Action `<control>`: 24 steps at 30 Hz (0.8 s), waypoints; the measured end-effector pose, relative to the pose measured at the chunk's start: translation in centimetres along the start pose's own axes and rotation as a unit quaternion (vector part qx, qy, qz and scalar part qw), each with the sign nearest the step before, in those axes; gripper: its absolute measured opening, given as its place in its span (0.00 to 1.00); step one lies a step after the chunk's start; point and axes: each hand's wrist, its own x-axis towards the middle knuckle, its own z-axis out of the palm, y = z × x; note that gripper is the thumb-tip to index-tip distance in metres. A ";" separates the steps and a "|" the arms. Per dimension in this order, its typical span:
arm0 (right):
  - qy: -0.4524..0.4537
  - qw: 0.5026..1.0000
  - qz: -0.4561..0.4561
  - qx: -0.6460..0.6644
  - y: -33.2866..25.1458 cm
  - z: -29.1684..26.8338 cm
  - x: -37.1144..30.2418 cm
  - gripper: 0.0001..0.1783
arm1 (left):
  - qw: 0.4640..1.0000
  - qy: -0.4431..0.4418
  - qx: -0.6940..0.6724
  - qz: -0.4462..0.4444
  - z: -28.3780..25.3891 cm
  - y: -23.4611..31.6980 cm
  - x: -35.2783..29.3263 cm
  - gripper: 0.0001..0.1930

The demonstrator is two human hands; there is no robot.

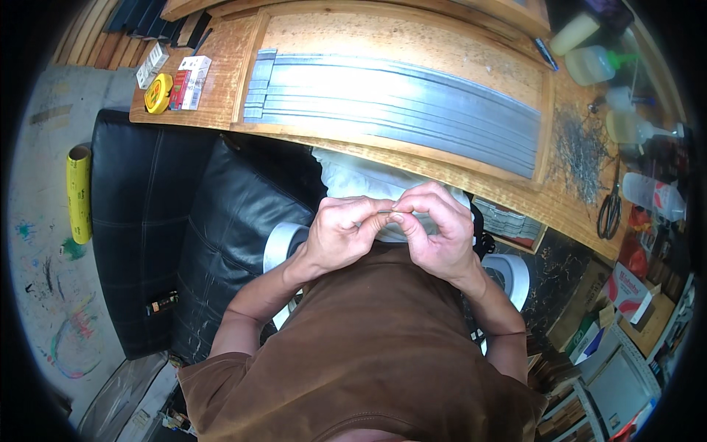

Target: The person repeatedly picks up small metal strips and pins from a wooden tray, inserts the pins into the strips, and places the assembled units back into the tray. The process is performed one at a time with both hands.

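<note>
Both hands meet in front of my chest, just short of the wooden table's near edge. My left hand (343, 230) is closed, its thumb and index finger pinching the left end of a small thin dark piece (385, 212). At the other end, the fingertips and thumb of my right hand (442, 230) press together on the same piece. It is too small and too covered by fingers to name. Beyond my hands, long grey metal-looking strips (398, 99) lie side by side in a shallow wooden tray (254, 62), with several short strips (260, 82) across their left end.
Right of the tray lie a heap of thin metal bits (582, 155), black scissors (610, 212), a marker (546, 54) and several plastic bottles (589, 65). A yellow tape measure (157, 93) and small boxes (194, 82) are at left. A black leather sofa (221, 199) stands below.
</note>
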 end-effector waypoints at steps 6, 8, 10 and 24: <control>0.008 0.999 -0.011 -0.030 -0.6 -1.6 0.3 0.09 | 0.999 0.009 -0.032 0.001 0.5 0.9 0.7 0.08; 0.019 0.997 -0.019 -0.067 -2.7 -4.0 0.9 0.09 | 0.999 0.010 -0.022 0.021 -0.1 1.4 1.1 0.09; 0.062 0.980 -0.057 -0.182 -5.3 -7.6 1.6 0.06 | 0.999 0.018 -0.014 0.047 -0.4 1.6 1.7 0.08; 0.031 0.980 -0.071 -0.185 -5.7 -8.1 3.7 0.08 | 0.994 -0.039 -0.003 0.097 1.0 4.8 5.8 0.10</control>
